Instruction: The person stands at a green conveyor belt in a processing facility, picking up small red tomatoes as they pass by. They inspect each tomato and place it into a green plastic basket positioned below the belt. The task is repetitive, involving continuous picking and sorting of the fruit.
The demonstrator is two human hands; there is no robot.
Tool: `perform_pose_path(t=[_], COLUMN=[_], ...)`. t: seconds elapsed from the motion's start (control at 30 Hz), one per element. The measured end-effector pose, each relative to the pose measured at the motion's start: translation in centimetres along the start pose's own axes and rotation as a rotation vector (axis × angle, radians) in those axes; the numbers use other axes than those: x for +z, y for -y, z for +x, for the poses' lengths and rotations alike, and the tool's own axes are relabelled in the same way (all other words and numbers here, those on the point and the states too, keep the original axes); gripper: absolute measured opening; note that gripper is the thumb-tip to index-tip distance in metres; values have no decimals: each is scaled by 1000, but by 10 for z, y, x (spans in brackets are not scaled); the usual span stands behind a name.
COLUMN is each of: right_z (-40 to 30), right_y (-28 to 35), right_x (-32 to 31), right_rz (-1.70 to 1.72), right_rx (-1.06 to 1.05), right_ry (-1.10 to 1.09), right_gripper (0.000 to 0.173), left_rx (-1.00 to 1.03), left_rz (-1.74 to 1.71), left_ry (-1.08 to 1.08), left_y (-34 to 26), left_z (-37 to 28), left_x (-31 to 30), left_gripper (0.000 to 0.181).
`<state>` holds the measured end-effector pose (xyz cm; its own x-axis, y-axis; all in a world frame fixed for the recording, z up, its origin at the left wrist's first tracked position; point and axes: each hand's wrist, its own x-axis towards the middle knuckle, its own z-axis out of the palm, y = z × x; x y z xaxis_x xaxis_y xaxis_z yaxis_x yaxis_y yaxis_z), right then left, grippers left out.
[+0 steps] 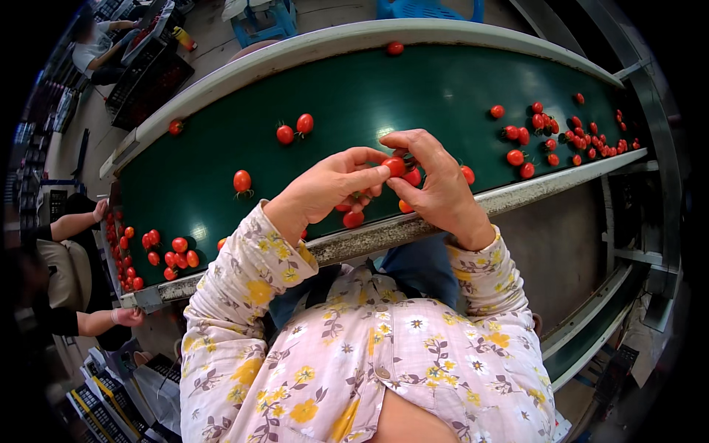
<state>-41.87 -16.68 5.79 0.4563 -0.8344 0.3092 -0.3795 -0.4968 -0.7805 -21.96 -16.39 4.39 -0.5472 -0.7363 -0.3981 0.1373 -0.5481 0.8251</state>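
Above the green conveyor belt [354, 99], my left hand [332, 185] pinches a red cherry tomato [394, 166] between thumb and forefinger. My right hand [437, 177] curls around the other side of that tomato, its thumb and forefinger at the green stem; whether it grips the stem is hard to see. More tomatoes show beneath the hands: one red tomato [353, 219] under my left fingers, and an orange-red tomato [406, 206] below my right thumb. Another tomato [467, 175] lies just right of my right hand, partly hidden by it.
Loose tomatoes [579, 138] cluster on the belt's right end, others [180, 255] at its left end. Worn pale rails [360, 241] edge the belt. A person's hand [128, 317] is at lower left; another person [97, 50] sits by black crates [149, 83]. Blue plastic stools [266, 25] stand beyond.
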Motion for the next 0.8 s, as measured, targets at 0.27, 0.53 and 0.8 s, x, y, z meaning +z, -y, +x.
perform_pose_path(t=[0.27,0.53,0.8], right_z=[0,-10,-29], right_y=[-1,-6,-9], right_x=[8,3,-10], right_rz=[411,380,5], right_rx=[127,179,126], right_ry=[-132,-232,-340], right_gripper=[40,29,23], left_rx=[103,100,207], left_rz=[-139,-140,-224], left_ry=[107,161,159], left_y=[2,-2,-4], left_z=[-2,-3,3], left_x=[-9,-8,-17], left_gripper=[40,38,36])
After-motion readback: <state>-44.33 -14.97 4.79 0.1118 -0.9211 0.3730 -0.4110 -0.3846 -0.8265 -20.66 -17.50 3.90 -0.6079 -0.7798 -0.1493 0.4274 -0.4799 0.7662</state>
